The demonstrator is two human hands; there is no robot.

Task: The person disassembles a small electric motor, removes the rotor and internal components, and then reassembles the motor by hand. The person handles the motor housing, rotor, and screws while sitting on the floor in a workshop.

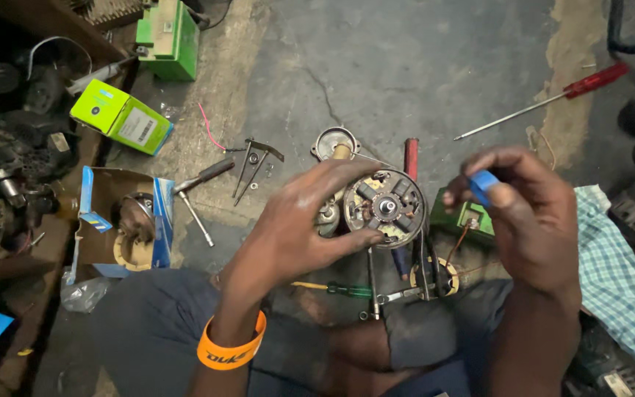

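The left hand (299,220) closes its fingers around a round dark metal motor end-plate with copper brush fittings (387,207), open face up; reassembly looks unfinished. The right hand (527,213) pinches a small blue plastic piece (483,185) just right of the plate; beyond the fingertips lie a round metal cap (335,142) and a red-handled screwdriver (545,103).
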